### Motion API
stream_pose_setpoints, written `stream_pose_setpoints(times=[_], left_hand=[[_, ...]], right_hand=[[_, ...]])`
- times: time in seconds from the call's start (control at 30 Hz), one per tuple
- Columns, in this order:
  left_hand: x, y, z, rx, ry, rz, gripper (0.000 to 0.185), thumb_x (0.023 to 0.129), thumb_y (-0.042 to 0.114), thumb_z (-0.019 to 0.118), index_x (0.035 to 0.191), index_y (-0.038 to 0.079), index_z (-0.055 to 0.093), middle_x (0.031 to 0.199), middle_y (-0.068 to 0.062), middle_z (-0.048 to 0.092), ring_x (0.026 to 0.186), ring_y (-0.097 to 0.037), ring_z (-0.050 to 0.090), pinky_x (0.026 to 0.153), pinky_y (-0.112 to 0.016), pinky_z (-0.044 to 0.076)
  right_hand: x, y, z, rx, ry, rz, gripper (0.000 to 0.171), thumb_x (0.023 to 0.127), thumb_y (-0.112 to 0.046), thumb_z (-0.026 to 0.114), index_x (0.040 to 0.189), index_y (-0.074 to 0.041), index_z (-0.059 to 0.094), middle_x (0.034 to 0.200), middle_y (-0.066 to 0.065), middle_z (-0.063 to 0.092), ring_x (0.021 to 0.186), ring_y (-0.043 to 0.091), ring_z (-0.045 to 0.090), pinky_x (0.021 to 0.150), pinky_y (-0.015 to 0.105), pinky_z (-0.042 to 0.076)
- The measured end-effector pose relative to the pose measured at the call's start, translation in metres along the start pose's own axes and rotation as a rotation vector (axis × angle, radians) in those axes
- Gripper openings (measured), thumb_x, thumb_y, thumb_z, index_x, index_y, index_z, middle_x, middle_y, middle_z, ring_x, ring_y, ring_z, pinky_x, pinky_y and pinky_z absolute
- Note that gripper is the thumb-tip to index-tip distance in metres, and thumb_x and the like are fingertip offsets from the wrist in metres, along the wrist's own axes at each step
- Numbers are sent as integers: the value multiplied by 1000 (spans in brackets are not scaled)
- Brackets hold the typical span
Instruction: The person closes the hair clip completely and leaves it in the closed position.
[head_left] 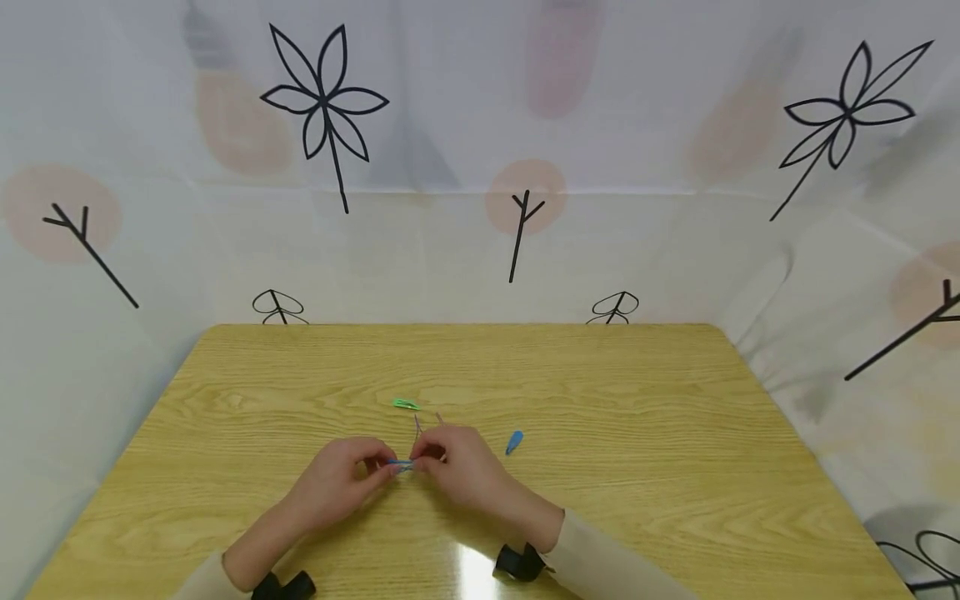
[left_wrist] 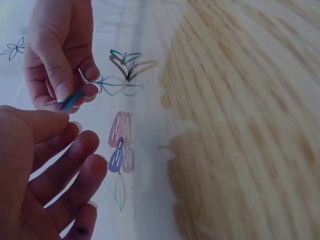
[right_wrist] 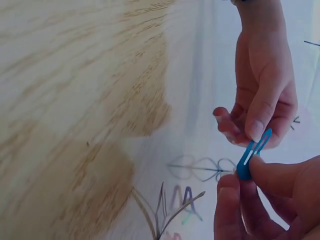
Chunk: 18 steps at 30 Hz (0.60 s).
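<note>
A blue snap hair clip [right_wrist: 244, 171] is held between the two hands, low over the table. My left hand [head_left: 341, 482] pinches one end with thumb and index finger; in the left wrist view its other fingers [left_wrist: 82, 170] are spread loosely. The opposite end is pinched by my right hand [head_left: 463, 468], seen close up at the lower right of the right wrist view. The clip's two prongs stand apart, with fingertips covering its ends. Just beyond the right hand lies a thin purple clip [head_left: 417, 427], partly hidden.
On the wood-grain table [head_left: 637, 400], a green hair clip [head_left: 406, 404] lies beyond the hands and another blue clip [head_left: 514, 442] lies to the right. Pink [left_wrist: 116, 129] and brown [left_wrist: 120, 67] clips show in the left wrist view. A patterned cloth [head_left: 450, 250] hangs behind the table.
</note>
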<state>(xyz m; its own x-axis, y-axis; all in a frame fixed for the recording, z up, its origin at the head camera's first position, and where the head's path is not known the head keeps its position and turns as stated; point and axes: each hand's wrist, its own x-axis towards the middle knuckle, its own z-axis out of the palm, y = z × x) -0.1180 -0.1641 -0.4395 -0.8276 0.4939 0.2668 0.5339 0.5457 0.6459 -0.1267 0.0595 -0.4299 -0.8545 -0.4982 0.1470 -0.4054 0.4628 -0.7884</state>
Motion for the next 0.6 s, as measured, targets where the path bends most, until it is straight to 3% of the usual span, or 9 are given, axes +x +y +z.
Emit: stream_pose_setpoints(times=[0.13, 0.33, 0.43, 0.6], left_hand=[[1, 1, 1, 7, 5, 26, 8, 94, 27, 71, 89, 22, 73, 83, 21, 63, 73, 1, 57, 66, -26, 49], [4, 4, 2, 28, 1, 7, 8, 96, 30, 69, 92, 24, 73, 86, 22, 63, 75, 1, 57, 67, -27, 49], [5, 6, 2, 38, 31, 21, 3, 94, 26, 72, 96, 23, 72, 89, 20, 64, 76, 1, 57, 68, -30, 50], [8, 6, 6, 18, 107, 91, 17, 88, 13, 78, 103, 15, 71, 95, 15, 67, 77, 1, 59, 72, -35, 52]], right_hand=[[-3, -1, -4, 73, 6, 20, 13, 91, -3, 71, 87, -15, 71, 86, -9, 66, 79, 2, 61, 73, 22, 51], [-6, 0, -7, 175, 11, 76, 13, 91, 0, 70, 88, -12, 72, 85, -7, 67, 74, 11, 65, 66, 23, 52], [-7, 2, -8, 236, 4, 97, 13, 92, 2, 69, 90, -11, 72, 84, -5, 68, 74, 20, 67, 62, 23, 52], [-8, 3, -9, 301, -5, 134, 13, 93, 3, 66, 92, -8, 72, 83, -3, 69, 77, 25, 69, 63, 25, 52]])
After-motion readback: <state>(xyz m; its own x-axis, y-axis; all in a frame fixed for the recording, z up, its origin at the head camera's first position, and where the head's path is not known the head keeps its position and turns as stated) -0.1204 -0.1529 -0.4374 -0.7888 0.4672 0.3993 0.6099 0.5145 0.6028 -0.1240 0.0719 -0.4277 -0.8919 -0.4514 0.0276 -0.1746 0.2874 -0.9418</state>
